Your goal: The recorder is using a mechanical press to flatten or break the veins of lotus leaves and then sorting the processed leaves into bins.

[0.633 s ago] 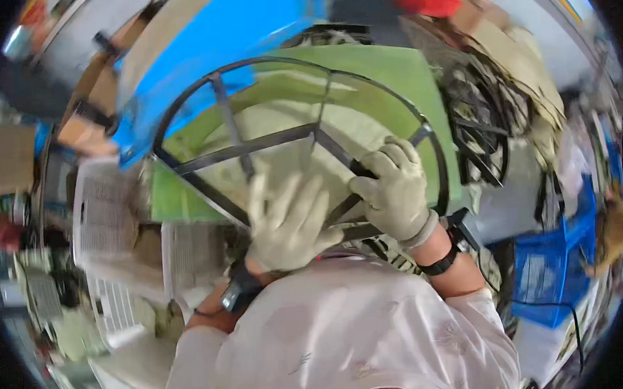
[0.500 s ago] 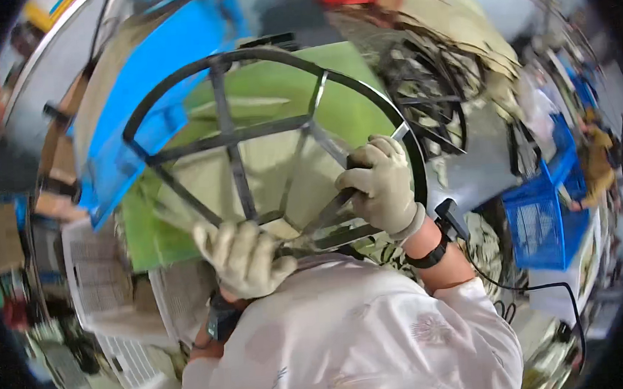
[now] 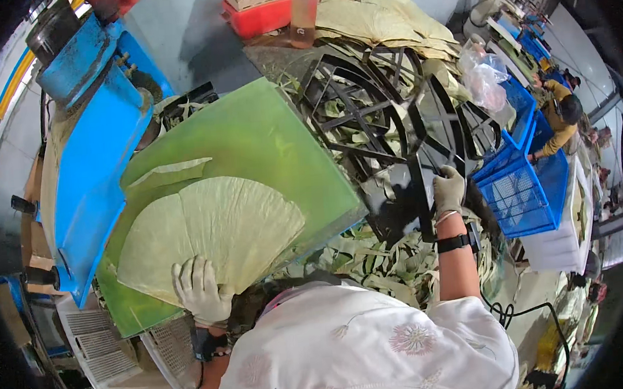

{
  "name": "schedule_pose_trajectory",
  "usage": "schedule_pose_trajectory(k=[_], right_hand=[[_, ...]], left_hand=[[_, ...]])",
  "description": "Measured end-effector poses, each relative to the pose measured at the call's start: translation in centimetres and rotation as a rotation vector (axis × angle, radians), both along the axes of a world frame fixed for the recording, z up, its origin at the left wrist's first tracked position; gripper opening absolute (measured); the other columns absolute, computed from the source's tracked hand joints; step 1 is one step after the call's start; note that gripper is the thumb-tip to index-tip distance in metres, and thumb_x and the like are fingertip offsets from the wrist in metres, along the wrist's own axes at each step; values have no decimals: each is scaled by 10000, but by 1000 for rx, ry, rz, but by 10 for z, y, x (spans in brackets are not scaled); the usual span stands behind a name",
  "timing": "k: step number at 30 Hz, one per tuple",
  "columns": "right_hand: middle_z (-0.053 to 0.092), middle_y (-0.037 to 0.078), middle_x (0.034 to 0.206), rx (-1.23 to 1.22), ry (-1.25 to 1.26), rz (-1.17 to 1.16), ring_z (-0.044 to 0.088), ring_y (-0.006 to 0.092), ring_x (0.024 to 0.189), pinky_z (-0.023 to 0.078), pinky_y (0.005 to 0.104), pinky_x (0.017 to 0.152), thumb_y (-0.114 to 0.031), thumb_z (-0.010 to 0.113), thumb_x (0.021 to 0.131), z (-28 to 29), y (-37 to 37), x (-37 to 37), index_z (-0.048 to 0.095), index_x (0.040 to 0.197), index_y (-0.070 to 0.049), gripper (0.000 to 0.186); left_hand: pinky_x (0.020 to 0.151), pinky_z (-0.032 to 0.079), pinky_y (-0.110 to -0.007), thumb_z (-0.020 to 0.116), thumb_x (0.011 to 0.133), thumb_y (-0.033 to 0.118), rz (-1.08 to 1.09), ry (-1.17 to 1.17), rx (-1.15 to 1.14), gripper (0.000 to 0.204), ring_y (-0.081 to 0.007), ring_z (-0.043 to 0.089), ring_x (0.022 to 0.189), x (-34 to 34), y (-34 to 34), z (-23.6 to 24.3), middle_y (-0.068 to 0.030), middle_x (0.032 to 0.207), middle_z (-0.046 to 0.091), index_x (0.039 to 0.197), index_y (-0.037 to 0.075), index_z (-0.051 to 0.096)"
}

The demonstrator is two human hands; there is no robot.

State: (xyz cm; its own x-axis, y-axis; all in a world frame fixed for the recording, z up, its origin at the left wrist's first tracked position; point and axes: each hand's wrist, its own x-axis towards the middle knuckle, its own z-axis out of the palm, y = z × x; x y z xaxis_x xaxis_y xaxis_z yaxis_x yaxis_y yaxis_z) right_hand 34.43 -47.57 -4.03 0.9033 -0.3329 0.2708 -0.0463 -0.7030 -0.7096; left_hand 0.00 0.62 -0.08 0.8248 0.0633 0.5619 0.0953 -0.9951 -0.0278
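Note:
A broad, fan-shaped dried leaf (image 3: 231, 217) lies on a green cutting board (image 3: 264, 126), and a narrow leaf strip (image 3: 171, 171) sits beyond it. My gloved left hand (image 3: 201, 287) rests with stretched fingers on the leaf's near edge. Off to the right, my gloved right hand (image 3: 449, 189) is closed around a bar of a black metal cutting frame (image 3: 416, 181), which has a curved rim and spokes. That frame is beside the board, close to other dark frames (image 3: 353, 110); their edges overlap, so I cannot tell whether they touch.
A blue machine arm (image 3: 95, 151) stands left of the board. Leaf scraps (image 3: 373, 262) cover the near right side. Stacked dried leaves (image 3: 386, 15), a bottle (image 3: 303, 17) and a red bin (image 3: 254, 20) are at the back. Blue baskets (image 3: 518, 192) stand right; a co-worker (image 3: 563, 115) is farther off.
The cutting frame has moved from over the leaf to the right, in my right hand. My left hand has let go of it and now lies on the leaf.

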Motion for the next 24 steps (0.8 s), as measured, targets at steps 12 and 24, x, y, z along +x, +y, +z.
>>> schedule_pose_trajectory(k=[12,24], right_hand=[[689,225,1190,-514,110,72,669,413,1053,531,468,907,-327,792,821,37,35,75,684,1239,-73,501],[648,254,1211,-296,-95,1431,610,410,1143,495,442,968,-233,690,919,94,359,-57,599,1269,14,438]], left_hand=[[1063,438,-585,638,748,253,90,-53,-120,447,-367,586,1180,1,-9,15,-159,1234,649,1113,-3,665],[1156,257,-639,596,874,651,-92,-120,-330,676,-358,567,1209,-25,-11,13,-159,1251,623,1157,39,629]])
